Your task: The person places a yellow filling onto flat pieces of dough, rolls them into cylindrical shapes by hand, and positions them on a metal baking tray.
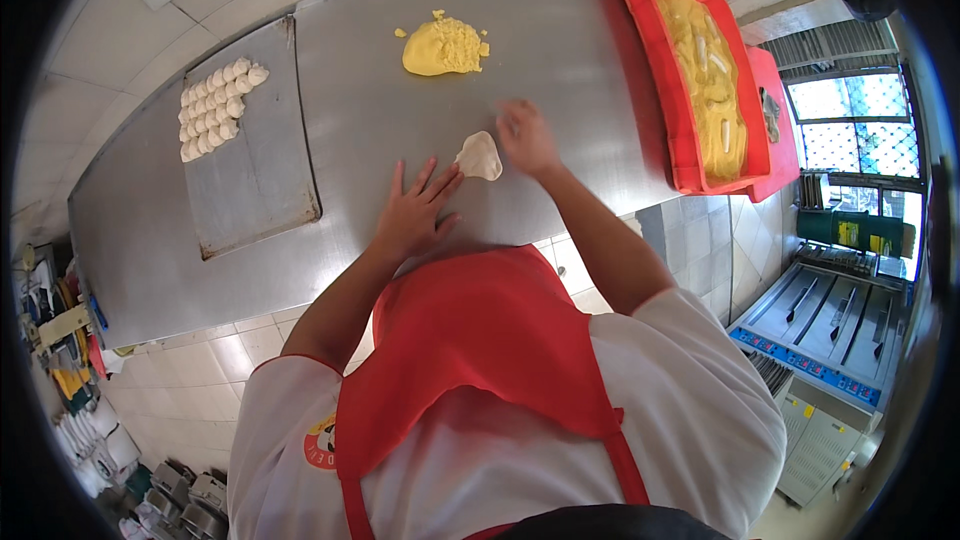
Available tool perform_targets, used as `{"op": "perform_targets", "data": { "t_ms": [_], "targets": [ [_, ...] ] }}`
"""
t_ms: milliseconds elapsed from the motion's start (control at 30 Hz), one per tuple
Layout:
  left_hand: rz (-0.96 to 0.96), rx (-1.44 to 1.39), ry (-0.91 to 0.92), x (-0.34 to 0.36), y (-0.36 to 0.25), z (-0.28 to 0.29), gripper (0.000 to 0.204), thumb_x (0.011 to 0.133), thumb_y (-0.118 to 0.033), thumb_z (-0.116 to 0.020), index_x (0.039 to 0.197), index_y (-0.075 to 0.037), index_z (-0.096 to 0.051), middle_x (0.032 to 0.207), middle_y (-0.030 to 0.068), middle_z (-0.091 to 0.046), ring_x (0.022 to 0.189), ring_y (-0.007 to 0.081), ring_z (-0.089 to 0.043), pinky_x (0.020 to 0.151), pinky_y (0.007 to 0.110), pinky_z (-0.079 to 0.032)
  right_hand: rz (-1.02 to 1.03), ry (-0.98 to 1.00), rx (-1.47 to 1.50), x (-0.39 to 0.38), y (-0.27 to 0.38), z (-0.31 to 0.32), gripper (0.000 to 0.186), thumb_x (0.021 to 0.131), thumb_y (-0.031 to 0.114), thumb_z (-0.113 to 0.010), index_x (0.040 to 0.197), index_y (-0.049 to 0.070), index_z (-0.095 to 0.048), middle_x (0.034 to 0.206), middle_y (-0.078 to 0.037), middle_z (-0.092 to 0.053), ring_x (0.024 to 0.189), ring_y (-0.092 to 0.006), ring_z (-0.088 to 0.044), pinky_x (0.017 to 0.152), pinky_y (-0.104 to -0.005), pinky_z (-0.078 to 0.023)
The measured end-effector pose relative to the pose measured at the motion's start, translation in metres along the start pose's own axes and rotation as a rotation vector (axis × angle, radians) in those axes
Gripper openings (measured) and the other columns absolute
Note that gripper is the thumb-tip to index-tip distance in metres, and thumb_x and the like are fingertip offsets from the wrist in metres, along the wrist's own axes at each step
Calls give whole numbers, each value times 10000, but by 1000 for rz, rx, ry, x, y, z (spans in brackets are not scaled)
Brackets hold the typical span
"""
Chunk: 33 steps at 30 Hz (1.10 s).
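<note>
A flattened round of pale dough [480, 155] lies on the steel worktable [370, 110] just in front of me. My left hand [420, 205] lies spread on the table, its fingertips at the dough's left edge. My right hand [525, 140] is above and right of the dough, fingers loosely bent and apart, with nothing visible in them. Farther back sits a crumbly mound of yellow dough or filling [443, 46]. On the left, a metal tray [255, 190] bears several rows of small pale dough pieces [215, 110].
A red tub [660, 80] of yellow contents with white sticks stands at the table's right end, beside another red container [775, 155]. A steel appliance with several lidded bays [820, 330] stands on the tiled floor at lower right. Cluttered kitchenware [95, 410] fills the far left.
</note>
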<state>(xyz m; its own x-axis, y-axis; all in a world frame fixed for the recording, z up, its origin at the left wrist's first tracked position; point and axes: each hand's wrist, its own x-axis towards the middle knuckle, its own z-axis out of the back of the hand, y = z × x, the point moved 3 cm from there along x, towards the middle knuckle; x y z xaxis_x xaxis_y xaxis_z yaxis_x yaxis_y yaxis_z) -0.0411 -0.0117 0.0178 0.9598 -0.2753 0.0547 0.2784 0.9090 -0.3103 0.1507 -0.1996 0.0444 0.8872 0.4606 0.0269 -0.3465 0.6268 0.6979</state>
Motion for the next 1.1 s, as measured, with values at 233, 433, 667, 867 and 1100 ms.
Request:
{"op": "perform_targets", "data": {
  "t_ms": [233,433,667,867,1100],
  "targets": [
    [54,-68,81,-5,7,-6,645,1049,-388,-616,1643,-188,-464,1738,-37,-401,1660,244,-248,1345,640,-103,0,-66,105,146,-18,-14,400,1015,213,-704,1393,81,-707,1400,-174,-691,1133,-359,-719,1004,-433,-580],
    [96,-137,109,1,5,-2,618,1043,-365,-630,1624,-209,-487,1716,-44,-433,1648,219,-274,1354,623,-112,61,-100,44,156,-26,-29,351,961,262,-795,1265,88,-774,1150,-105,-781,1039,-308,-722,939,-424,-571],
    [120,-160,94,1,4,3,646,1008,-341,-682,1614,-215,-496,1705,-55,-450,1622,230,-337,1353,626,-143,70,-213,-159,151,-36,-28,291,931,239,-786,1212,168,-769,1187,-59,-757,1154,-315,-643,1063,-463,-434],
    [111,-150,91,3,8,3,652,994,-330,-695,1609,-227,-508,1707,-63,-451,1620,231,-343,1350,626,-163,147,-136,-241,142,-34,-19,345,951,203,-760,1292,159,-734,1277,-57,-730,1212,-286,-644,1056,-471,-459],
    [93,-124,75,1,2,1,658,1021,-345,-658,1639,-229,-465,1715,-57,-438,1628,238,-330,1357,619,-136,-364,-168,987,120,-43,10,300,1050,107,-707,1343,47,-692,1255,-156,-653,1134,-278,-721,954,-397,-635]
  ]
}}
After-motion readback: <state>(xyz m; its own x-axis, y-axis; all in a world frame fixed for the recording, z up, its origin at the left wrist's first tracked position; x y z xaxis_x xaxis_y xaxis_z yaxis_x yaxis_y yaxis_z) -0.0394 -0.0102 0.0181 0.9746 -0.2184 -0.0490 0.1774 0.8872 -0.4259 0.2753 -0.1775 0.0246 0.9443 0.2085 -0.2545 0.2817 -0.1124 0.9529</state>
